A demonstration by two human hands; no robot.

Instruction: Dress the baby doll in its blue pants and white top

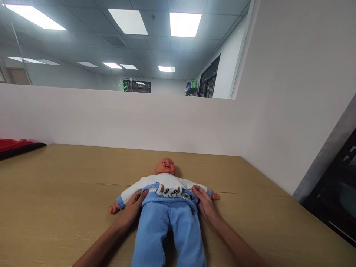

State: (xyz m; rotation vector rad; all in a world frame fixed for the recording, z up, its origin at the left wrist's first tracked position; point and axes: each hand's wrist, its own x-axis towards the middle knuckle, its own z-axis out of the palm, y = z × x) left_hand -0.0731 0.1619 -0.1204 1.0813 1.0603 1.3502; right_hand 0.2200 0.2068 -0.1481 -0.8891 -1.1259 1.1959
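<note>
A baby doll (165, 166) lies on its back, head away from me, arms spread to both sides. It wears a white top (167, 180) with blue cuffs and a cartoon face on the front, and fuzzy blue trousers (155, 226). At the waist on the left, my left hand (135, 202) is closed on the trousers' edge, thumb on top. My right hand (204, 202) pinches the blue cloth at the waist on the other side. The fingers under the cloth are partly hidden.
The doll rests on a wide tan table (69, 207). A white low wall (139, 122) runs along its back, and another wall rises at the right. A red object with a black edge (22, 146) sits at the far left. Something dark (336, 200) stands beyond the right edge.
</note>
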